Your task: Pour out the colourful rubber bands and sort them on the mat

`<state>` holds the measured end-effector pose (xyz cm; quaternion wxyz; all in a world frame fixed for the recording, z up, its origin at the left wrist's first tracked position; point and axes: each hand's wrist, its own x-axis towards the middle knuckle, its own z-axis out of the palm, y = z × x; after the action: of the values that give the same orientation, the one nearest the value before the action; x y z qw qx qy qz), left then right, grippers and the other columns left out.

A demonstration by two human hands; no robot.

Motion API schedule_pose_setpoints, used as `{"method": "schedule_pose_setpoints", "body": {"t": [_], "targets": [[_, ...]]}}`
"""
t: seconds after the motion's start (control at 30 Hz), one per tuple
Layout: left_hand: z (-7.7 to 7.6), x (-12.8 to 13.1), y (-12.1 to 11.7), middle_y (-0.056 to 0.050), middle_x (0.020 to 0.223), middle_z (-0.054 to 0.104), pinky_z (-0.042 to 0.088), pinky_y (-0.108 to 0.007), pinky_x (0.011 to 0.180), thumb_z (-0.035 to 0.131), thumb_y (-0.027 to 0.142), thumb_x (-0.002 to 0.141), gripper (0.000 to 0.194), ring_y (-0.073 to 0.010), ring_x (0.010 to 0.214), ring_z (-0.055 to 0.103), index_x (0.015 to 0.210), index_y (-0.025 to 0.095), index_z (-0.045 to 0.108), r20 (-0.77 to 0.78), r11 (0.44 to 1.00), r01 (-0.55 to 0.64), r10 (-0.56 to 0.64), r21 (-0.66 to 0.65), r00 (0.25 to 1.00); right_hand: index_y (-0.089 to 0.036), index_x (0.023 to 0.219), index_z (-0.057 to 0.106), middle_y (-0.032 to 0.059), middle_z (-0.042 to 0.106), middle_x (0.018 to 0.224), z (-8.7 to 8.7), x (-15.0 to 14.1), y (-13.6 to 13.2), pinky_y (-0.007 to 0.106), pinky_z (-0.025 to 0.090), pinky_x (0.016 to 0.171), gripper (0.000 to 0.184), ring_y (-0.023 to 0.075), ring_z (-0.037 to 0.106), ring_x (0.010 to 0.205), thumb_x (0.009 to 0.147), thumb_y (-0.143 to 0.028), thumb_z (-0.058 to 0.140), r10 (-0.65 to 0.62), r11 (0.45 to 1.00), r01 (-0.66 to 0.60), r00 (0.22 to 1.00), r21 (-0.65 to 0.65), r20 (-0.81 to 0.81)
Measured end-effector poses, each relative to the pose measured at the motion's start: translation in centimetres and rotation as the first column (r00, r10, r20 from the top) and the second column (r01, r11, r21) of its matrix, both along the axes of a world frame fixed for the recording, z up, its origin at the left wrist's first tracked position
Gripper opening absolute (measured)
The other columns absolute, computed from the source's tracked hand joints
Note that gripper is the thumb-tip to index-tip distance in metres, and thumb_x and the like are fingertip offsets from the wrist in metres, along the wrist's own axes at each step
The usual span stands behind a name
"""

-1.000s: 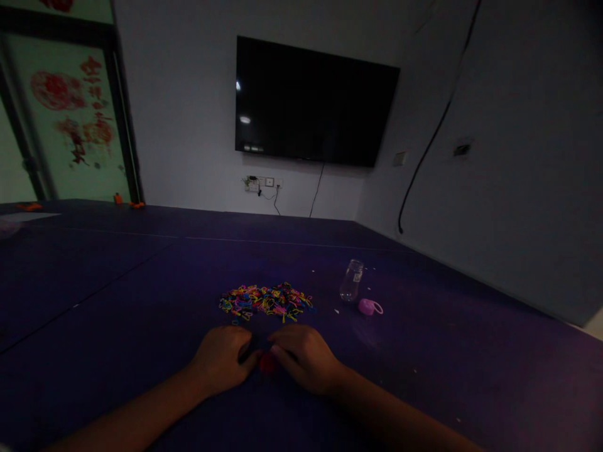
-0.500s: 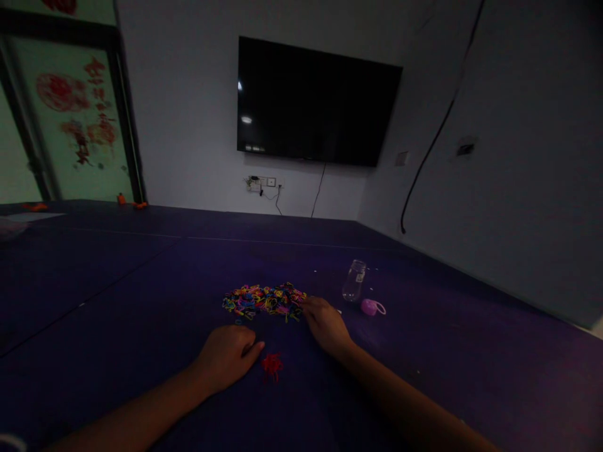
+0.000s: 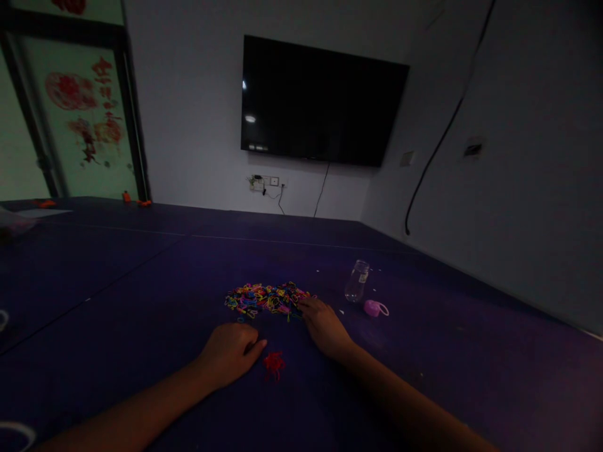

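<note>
A loose pile of small loop-shaped plastic pieces (image 3: 266, 299) in many colours lies on the dark purple surface (image 3: 188, 276). My right hand (image 3: 325, 326) rests at the pile's right end, fingers stretched out and touching its edge pieces. Nearer to me and left of centre, my left hand (image 3: 230, 351) lies with curled fingers, its thumb pointing right. What those fingers may hold is hidden. Just right of that thumb sits a little heap of red pieces (image 3: 274, 363), apart from the mixed pile. The dim light blurs the small pieces.
Right of the pile stands a clear bottle (image 3: 355, 284), with a pink cap with a loop (image 3: 374, 307) beside it. Small white scraps (image 3: 342, 312) lie nearby. A television (image 3: 320, 103) hangs on the far wall. Orange objects (image 3: 144, 203) sit along the back edge.
The whole view has shifted slightly, so things appear a little further right. My right hand's fingers look somewhat more spread at the pile's edge. The left hand stays by the red heap.
</note>
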<state>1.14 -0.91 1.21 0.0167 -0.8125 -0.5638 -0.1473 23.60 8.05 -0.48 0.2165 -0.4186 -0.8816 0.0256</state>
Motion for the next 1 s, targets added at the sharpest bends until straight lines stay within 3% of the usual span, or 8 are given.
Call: {"method": "schedule_pose_setpoints", "body": {"t": [0.43, 0.77, 1.0], "targets": [[-0.25, -0.07, 0.16, 0.0, 0.057, 0.056, 0.034, -0.025, 0.052, 0.039, 0.034, 0.09, 0.039, -0.0137, 0.054, 0.052, 0.057, 0.018, 0.052, 0.006, 0.999, 0.019, -0.019, 0.033, 1.0, -0.019, 0.102, 0.067, 0.0091, 0.062, 0.119, 0.15, -0.02, 0.18, 0.037, 0.037, 0.1, 0.034, 0.0222, 0.054, 0.113, 0.086, -0.01, 0.039, 0.002, 1.0, -0.002, 1.0, 0.019, -0.027], [-0.06, -0.07, 0.06, 0.0, 0.057, 0.055, 0.035, -0.025, 0.054, 0.04, 0.033, 0.09, 0.038, -0.0144, 0.053, 0.052, 0.056, 0.018, 0.051, 0.047, 1.0, 0.018, -0.018, 0.005, 0.999, -0.018, 0.107, 0.065, 0.0091, 0.061, 0.118, 0.27, -0.24, 0.0, 0.033, 0.041, 0.095, 0.035, 0.0216, 0.055, 0.109, 0.086, -0.01, 0.039, 0.004, 1.0, -0.004, 1.0, 0.002, -0.013], [0.06, -0.07, 0.0, -0.001, 0.058, 0.057, 0.034, -0.025, 0.054, 0.039, 0.032, 0.09, 0.038, -0.015, 0.056, 0.054, 0.057, 0.018, 0.051, 0.03, 1.0, 0.019, -0.019, 0.004, 0.999, -0.014, 0.12, 0.058, 0.0111, 0.058, 0.123, 0.15, -0.06, 0.18, 0.033, 0.039, 0.1, 0.041, 0.0201, 0.053, 0.114, 0.086, -0.01, 0.034, -0.045, 0.999, 0.049, 0.98, 0.019, -0.193]]}}
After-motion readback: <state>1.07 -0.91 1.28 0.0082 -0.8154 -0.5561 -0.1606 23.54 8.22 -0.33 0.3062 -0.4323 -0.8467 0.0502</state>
